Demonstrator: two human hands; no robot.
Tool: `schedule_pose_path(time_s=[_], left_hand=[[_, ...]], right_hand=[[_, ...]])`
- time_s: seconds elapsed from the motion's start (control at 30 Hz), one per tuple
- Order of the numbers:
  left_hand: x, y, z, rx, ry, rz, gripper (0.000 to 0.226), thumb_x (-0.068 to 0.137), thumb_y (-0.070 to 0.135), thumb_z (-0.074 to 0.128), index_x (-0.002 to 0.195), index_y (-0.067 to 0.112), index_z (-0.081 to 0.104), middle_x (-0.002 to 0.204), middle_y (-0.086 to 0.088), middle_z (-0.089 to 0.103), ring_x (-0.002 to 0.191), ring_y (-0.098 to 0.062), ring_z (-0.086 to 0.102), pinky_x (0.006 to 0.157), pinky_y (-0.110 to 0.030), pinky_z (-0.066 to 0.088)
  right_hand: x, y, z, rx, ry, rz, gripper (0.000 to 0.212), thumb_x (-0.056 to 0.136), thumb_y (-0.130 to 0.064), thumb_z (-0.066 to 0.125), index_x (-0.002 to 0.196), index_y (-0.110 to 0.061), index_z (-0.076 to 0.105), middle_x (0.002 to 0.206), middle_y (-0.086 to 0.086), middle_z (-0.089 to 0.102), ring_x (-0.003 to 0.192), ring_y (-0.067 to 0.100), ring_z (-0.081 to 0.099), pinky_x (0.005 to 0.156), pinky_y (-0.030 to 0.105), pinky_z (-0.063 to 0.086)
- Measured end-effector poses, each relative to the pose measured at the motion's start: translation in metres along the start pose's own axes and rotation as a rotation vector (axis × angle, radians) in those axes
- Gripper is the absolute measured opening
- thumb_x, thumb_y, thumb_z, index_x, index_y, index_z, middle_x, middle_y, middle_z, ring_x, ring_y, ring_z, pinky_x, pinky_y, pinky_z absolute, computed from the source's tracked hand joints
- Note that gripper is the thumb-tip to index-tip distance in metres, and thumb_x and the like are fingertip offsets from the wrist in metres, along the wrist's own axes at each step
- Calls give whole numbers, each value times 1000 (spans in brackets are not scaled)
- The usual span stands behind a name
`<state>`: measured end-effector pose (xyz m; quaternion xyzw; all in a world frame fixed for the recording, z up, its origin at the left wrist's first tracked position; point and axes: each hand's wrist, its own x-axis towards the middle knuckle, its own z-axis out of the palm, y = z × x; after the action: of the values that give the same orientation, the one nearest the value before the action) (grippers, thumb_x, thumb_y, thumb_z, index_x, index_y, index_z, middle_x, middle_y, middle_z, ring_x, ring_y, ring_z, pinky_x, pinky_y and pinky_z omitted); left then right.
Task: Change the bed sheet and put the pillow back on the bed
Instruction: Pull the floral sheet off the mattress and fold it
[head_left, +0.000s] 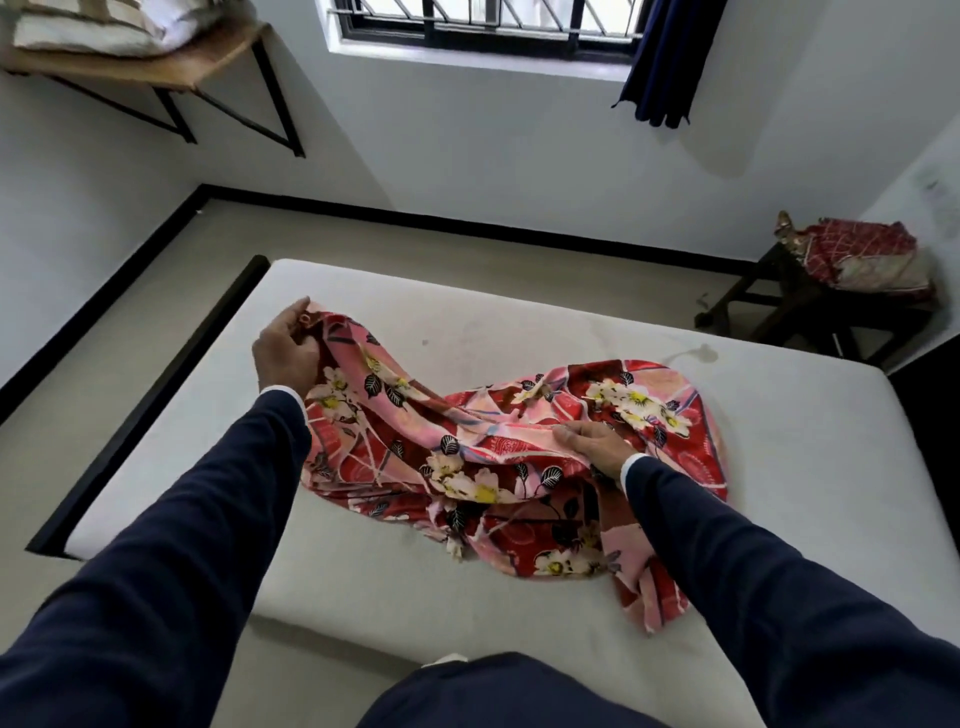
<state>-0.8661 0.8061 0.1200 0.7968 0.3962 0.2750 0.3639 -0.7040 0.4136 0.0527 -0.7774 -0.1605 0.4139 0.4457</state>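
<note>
red floral sheet (498, 457) bunched on our bare white mattress (779, 441) | our left hand (284, 349) pinches its raised edge | our right hand (597, 446) grips a fold, fingers curled

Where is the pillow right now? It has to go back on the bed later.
In the head view the pillow lies at the top left, on the wooden wall shelf, left of the window and off the mattress.
</note>
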Motion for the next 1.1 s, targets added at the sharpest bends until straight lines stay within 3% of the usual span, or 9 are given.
schedule_pose_path(time_s=[0.13, 0.27, 0.4, 0.57, 0.63, 0.77, 0.9, 1.03, 1.1], left_hand=[[-22, 18, 38, -27, -330, 113, 75, 85, -2, 72, 151, 17, 42, 129, -13, 66, 108, -23, 69, 97, -44, 56], [-81, 45, 87, -48, -666, 159, 103, 79, 18, 82, 160, 26, 18, 139, -5, 53, 106, -11, 66, 94, -38, 58], [-144, 61, 130, -226, -785, -87, 113, 74, 43, 85, 160, 23, 14, 157, 1, 31, 129, -18, 54, 106, -41, 48], [-180, 65, 160, -397, -824, -462, 107, 83, 18, 81, 161, 21, 9, 140, -26, 54, 86, -26, 75, 56, -35, 59], [-188, 67, 168, -435, -833, -513, 109, 80, 18, 84, 161, 22, 10, 141, -26, 53, 96, -31, 73, 62, -38, 60], [-189, 69, 167, -459, -798, -546, 114, 73, 13, 89, 159, 24, 16, 156, -23, 36, 109, -34, 68, 74, -46, 63], [-190, 69, 165, -413, -804, -492, 108, 76, 3, 84, 160, 17, 17, 158, -19, 34, 110, -29, 62, 64, -34, 61], [-190, 64, 164, -314, -766, -469, 109, 74, 15, 88, 159, 15, 21, 161, -14, 29, 141, -34, 41, 100, -45, 51], [-192, 65, 162, -311, -770, -497, 114, 70, 22, 91, 159, 16, 21, 161, -14, 30, 140, -35, 43, 105, -49, 48]], right_hand=[[-9, -1, 2, 85, 52, -117, 30, 92, -40, 64, 97, -12, 74, 87, 2, 65, 81, 17, 58, 74, 24, 46], [-22, -3, 7, 95, 89, -207, 27, 97, -28, 63, 99, -4, 74, 89, 4, 65, 80, 9, 59, 73, 18, 46], [-33, 1, 7, 120, 154, -223, 20, 96, -23, 63, 91, -8, 76, 82, -1, 63, 75, 7, 55, 71, 22, 44], [-39, 9, 9, 59, 147, -194, 16, 98, -25, 63, 87, -24, 75, 73, -12, 67, 71, -1, 57, 70, 21, 46], [-40, 15, 8, 34, 127, -195, 20, 97, -29, 65, 88, -15, 76, 76, 2, 67, 74, 6, 56, 71, 25, 47], [-41, 19, 12, -75, 114, -195, 34, 95, -30, 68, 62, -21, 62, 60, -9, 47, 60, 7, 44, 60, 25, 37], [-43, 15, 12, -90, 76, -147, 33, 96, -28, 66, 66, -16, 64, 62, -6, 48, 63, 10, 47, 56, 28, 44], [-45, 10, 10, -99, 52, -150, 43, 97, -20, 65, 57, -34, 61, 53, -22, 52, 53, -4, 47, 53, 11, 40], [-46, 7, 10, -122, 65, -149, 48, 96, -19, 66, 55, -42, 59, 54, -28, 55, 54, -9, 50, 56, 8, 39]])
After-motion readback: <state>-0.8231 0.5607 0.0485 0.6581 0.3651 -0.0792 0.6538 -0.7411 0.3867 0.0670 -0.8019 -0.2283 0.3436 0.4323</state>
